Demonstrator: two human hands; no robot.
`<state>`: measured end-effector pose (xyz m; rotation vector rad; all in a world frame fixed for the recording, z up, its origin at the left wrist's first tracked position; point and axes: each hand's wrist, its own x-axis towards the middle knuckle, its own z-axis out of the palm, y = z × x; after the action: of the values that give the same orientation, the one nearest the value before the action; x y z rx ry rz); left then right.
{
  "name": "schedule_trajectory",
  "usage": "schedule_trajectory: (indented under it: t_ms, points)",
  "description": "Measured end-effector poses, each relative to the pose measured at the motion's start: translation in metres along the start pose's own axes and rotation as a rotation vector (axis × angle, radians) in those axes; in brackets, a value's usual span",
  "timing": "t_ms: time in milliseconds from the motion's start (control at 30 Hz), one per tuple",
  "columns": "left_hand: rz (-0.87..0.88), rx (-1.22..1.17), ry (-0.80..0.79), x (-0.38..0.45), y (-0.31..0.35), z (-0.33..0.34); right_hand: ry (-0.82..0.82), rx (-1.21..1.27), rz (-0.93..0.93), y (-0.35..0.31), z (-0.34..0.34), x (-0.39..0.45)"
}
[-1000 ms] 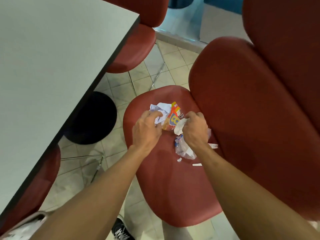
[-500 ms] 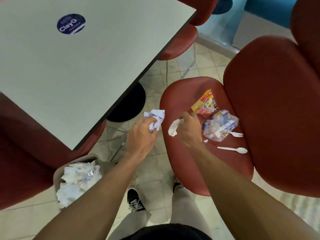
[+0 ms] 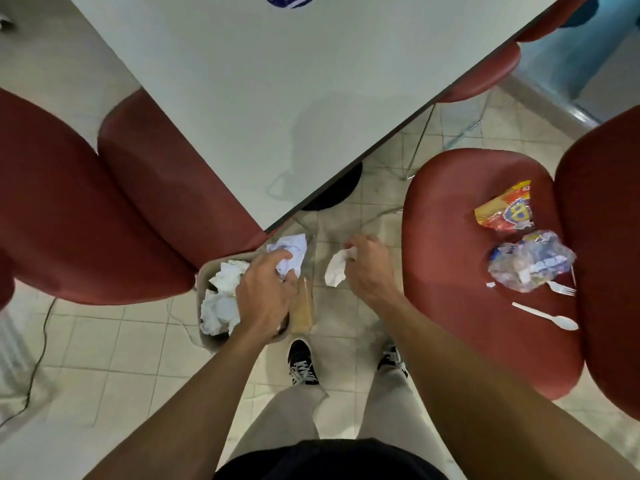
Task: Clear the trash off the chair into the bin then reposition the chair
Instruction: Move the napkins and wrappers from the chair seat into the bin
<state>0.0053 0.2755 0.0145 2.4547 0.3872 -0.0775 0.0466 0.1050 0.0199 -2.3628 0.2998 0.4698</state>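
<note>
— Red vinyl covers the chair on the right; its seat runs long from far to near, with the backrest rising along the right edge of view, so it faces left toward the table.

— And the trash on it?

— An orange snack wrapper lies at the far end, a crumpled clear plastic bag just near of it, then a white fork and a white spoon, the spoon's bowl pointing right and near. A tiny white scrap sits by the bag.

— The hands?

— Left hand is over the bin, fingers curled round a crumpled white paper. Right hand hangs over the floor between bin and chair, pinching a smaller white tissue.

— The bin itself?

— Beige, on the tiled floor at the table's near corner, holding white crumpled paper. The left hand covers its right half.

— Anything unclear?

— The chair's backrest is cut off at the frame edge, and a blue sticker on the table is cropped, unreadable. Another red chair sits left.
</note>
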Motion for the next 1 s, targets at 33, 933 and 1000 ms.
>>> schedule_trajectory:
  t_ms: [33, 933, 1000]
  points:
    - [-0.037, -0.01, 0.018, -0.001, -0.014, -0.008, -0.037, 0.002, -0.009, -0.006, 0.013, 0.001]
    - [-0.179, 0.114, -0.149, -0.023, -0.138, -0.014, -0.294, -0.121, -0.06, -0.048, 0.149, -0.021]
    - [-0.133, 0.134, -0.113, -0.02, -0.129, -0.015, -0.287, -0.107, -0.059, -0.051, 0.138, -0.02]
